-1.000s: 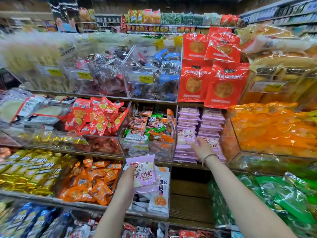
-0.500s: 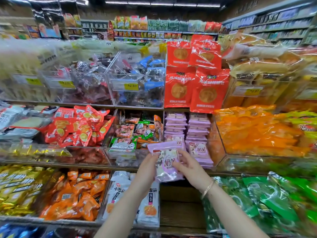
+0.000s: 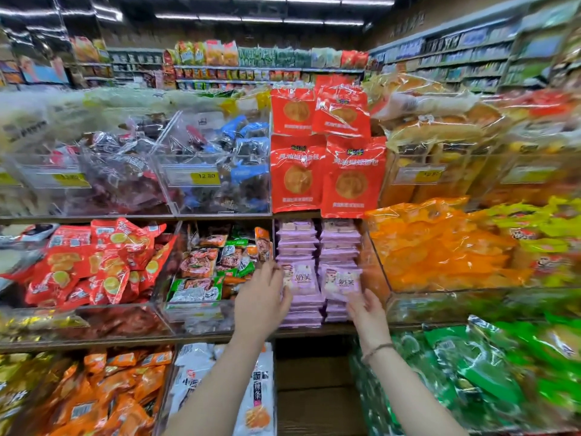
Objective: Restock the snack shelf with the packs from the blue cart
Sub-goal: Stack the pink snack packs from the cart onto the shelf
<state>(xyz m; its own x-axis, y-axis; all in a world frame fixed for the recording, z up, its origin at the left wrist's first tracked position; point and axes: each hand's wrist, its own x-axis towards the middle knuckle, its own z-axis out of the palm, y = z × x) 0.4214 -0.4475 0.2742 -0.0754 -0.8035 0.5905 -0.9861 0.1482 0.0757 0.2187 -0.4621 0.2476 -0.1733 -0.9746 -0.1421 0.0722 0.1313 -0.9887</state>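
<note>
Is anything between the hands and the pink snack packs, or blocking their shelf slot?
Nothing visible. The left hand touches the left upright pink plastic pack, the right hand is at the right upright pink plastic pack; both stand against the stacked lilac packs in their compartment.

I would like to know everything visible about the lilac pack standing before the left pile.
The lilac pack is a glossy plastic pouch with dark characters printed on its front. It stands upright, facing out, against the left pile of flat lilac packs on the middle shelf. The fingers of the left hand touch its left edge; the grip is unclear.
</note>
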